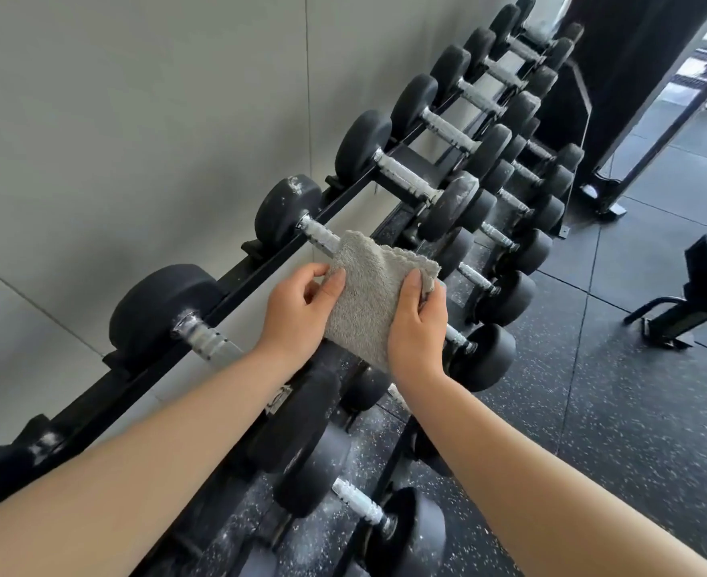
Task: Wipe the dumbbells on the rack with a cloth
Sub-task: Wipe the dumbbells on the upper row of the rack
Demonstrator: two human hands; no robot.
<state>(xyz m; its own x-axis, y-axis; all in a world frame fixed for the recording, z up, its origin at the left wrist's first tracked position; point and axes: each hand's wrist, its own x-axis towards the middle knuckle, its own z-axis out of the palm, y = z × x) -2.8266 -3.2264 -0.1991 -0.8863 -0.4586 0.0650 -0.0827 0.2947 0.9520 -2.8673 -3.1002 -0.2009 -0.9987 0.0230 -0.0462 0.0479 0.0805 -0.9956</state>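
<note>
Black steel rack [235, 281]: left hand [297, 310], right hand [416, 326] pinch grey terry cloth [368, 301]. Chalky steel dumbbell handle [320, 239] just beyond, nearer left.

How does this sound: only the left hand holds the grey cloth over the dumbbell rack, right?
Not quite. In the head view both the left hand and the right hand pinch the grey cloth over the dumbbell rack.

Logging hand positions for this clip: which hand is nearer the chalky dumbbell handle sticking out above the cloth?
Left. The left hand pinches the cloth edge just below that handle; the right hand grips the cloth's opposite edge, farther right.
</note>
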